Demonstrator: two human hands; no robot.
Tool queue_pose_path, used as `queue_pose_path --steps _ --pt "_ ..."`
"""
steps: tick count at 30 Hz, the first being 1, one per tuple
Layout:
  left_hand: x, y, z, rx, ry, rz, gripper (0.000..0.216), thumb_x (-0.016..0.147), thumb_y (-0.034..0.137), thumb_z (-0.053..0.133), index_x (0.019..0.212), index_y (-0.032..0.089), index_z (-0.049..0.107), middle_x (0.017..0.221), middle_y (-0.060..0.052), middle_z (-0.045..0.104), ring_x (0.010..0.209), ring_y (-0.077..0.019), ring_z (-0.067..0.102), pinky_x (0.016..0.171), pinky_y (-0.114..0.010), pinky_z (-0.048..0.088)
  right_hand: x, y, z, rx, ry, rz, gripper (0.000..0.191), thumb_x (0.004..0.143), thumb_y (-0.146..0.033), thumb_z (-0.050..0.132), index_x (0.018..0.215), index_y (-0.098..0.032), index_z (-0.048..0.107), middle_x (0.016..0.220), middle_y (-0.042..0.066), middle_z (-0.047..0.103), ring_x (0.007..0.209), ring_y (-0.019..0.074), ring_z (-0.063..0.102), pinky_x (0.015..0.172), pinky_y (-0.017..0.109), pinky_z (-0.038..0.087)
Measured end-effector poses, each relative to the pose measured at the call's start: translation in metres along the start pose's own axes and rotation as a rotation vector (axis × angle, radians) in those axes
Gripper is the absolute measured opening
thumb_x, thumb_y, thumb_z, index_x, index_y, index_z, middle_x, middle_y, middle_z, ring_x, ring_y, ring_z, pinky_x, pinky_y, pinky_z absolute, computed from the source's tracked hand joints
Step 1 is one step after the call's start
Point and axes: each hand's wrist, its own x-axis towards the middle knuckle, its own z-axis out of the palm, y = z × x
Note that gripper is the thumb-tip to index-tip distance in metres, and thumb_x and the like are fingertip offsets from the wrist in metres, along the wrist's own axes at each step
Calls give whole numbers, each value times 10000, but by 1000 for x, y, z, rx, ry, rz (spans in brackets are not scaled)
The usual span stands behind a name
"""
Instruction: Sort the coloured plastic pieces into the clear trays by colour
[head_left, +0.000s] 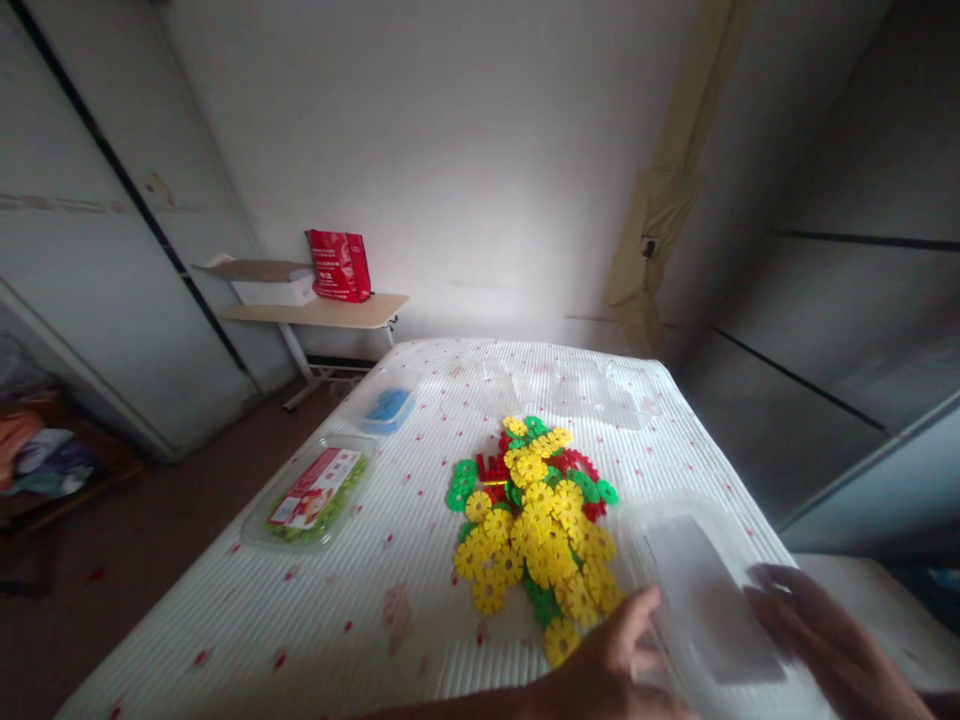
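Observation:
A clear plastic container (679,510) with a pale label lies at the table's near right corner, slightly blurred. At its left edge is my left hand (619,660), fingers curled against the side. My right hand (814,625), smeared by motion, is at the opposite edge with its fingertips on the rim. Left of the container spreads a loose pile of flower-shaped plastic pieces: yellow ones (550,555) mostly in front and on top, green ones (461,485) and red ones (579,463) toward the back and sides.
A clear tub with green contents and a red-and-white label (315,487) sits on the left, with a blue-filled container (388,408) behind it. Clear plastic packaging (592,390) lies at the far edge. Beyond stands a side table (360,312) bearing a red bag (341,265).

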Motion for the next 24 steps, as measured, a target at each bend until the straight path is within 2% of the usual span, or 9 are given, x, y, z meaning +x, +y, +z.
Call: queue_pose_path --steps 2,5,9,13,17,19,21,23,24 --pt "-8 7 -2 -32 99 121 1143 473 315 779 1432 196 169 1456 -196 233 1279 -351 347 1008 -512 314 -1 -23 3 138 14 125 541 562 -597 673 909 -183 636 904 98 697 771 260 650 560 290 522" --pt "-26 22 -10 -20 270 364 1001 593 397 717 1419 204 186 1396 -180 325 1222 -310 422 1007 -475 335 -3 -63 25 363 72 195 535 558 -536 727 943 -190 595 933 79 674 769 226 632 586 272 509" --pt "-54 38 -27 -20 539 570 813 710 422 643 1392 256 232 1370 -135 398 1176 -279 486 968 -427 406 -15 -107 84 702 -141 132 425 647 -475 701 940 -207 551 847 37 647 697 176 594 580 263 481" --pt "-82 39 -56 -62 867 549 745 741 410 621 1385 234 289 1346 -124 475 1187 -274 496 967 -383 429 -36 -131 146 788 -403 76 487 743 -480 628 1137 -236 478 913 34 620 761 179 576 633 286 484" --pt "-115 33 -94 -18 1067 532 709 733 412 627 1357 201 364 1329 -97 512 1148 -242 538 962 -339 441 -55 -144 189 713 -641 7 517 772 -545 574 1158 -219 463 840 20 595 723 162 553 656 291 484" --pt "-132 30 -111 12 1102 474 724 718 403 643 1354 181 377 1287 -100 550 1096 -242 576 914 -334 476 -59 -147 200 701 -808 -87 504 770 -563 567 1121 -212 481 827 17 594 703 151 549 647 281 486" --pt "-150 28 -125 38 1104 397 741 707 396 648 1356 159 380 1236 -109 590 1043 -252 607 857 -339 507 -61 -148 206 605 -986 -111 489 754 -560 588 1074 -203 494 771 1 579 622 126 532 563 248 473" --pt "-166 27 -135 79 1108 319 723 689 382 651 1332 145 421 1213 -114 607 1028 -265 616 828 -350 518 -58 -148 204 387 -1122 -87 428 765 -526 585 1014 -185 514 674 -24 542 518 101 494 466 214 429" --pt "-173 26 -139 107 1115 280 694 678 370 652 1306 144 458 1211 -111 610 1036 -271 612 830 -359 517 -54 -149 201 255 -1138 -109 374 787 -491 564 985 -176 530 633 -31 525 487 97 483 446 208 410"
